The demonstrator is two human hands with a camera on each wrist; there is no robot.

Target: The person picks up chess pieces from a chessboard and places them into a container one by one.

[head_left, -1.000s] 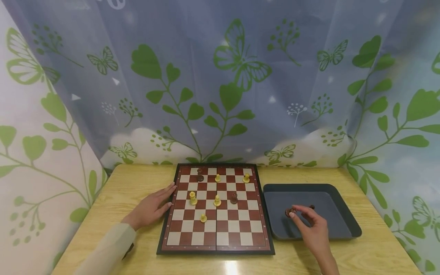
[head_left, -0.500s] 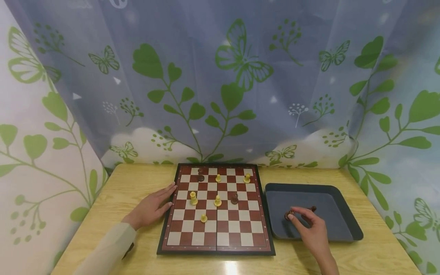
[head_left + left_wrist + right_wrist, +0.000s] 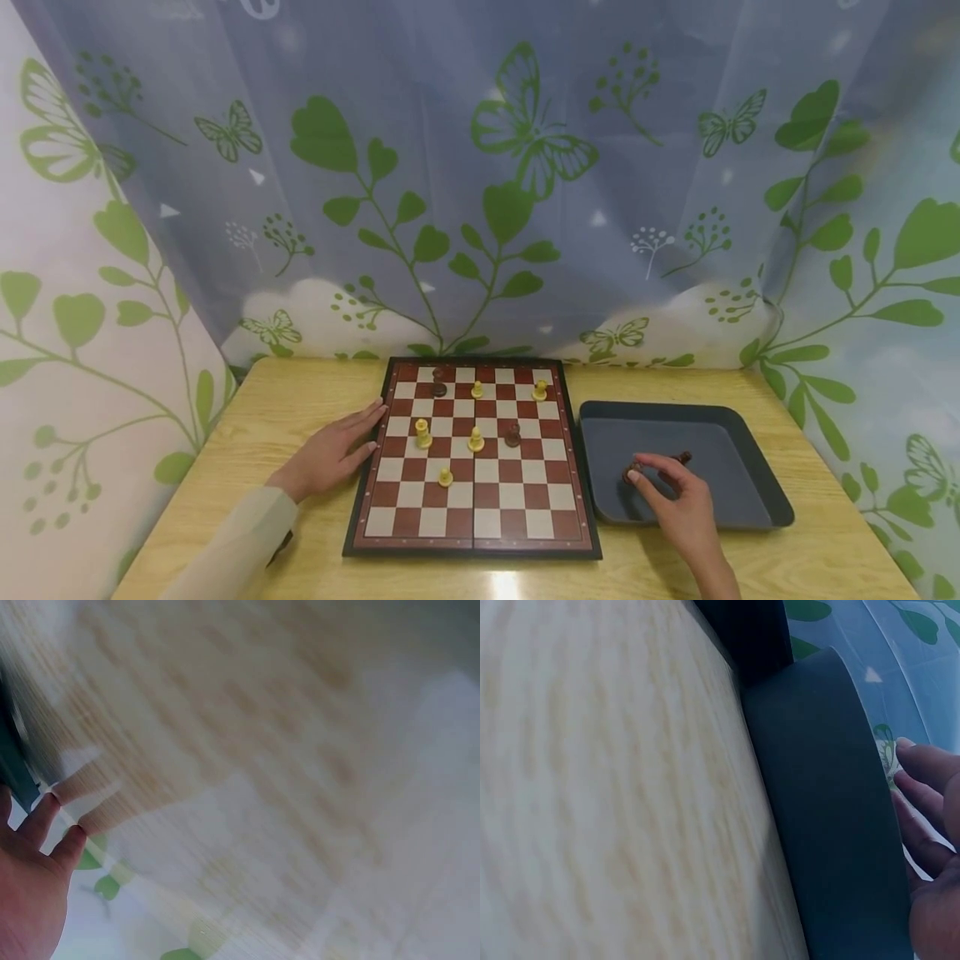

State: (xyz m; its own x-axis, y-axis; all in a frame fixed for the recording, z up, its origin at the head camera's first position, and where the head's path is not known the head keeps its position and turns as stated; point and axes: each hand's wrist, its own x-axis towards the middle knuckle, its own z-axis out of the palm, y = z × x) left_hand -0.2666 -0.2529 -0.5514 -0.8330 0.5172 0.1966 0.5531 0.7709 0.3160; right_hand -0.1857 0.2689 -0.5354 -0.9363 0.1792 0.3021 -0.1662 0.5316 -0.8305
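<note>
A chessboard (image 3: 498,521) with red-brown and white squares lies on the table. My left hand (image 3: 326,457) rests with extended fingers at its left edge, also seen in the left wrist view. Over the dark tray, my right hand (image 3: 686,504) pinches a dark brown chess piece (image 3: 628,472) between thumb and fingertips. Fingers partly hide this piece, so its kind cannot be told. Another dark chess piece (image 3: 683,457) lies in the tray just behind the hand. The right wrist view shows the right hand beyond the tray wall (image 3: 825,802); the held piece is hidden there.
On the board stand several cream chess pieces, among them a tall one (image 3: 423,433) and a small one (image 3: 446,477), plus two dark pieces, one at the back (image 3: 438,385) and one right of centre (image 3: 512,435). The tray (image 3: 772,504) sits against the board's right side.
The right hand has shifted very slightly down with the dark chess piece still pinched. The left hand keeps its place at the board's edge, and the board's pieces stand as before.
</note>
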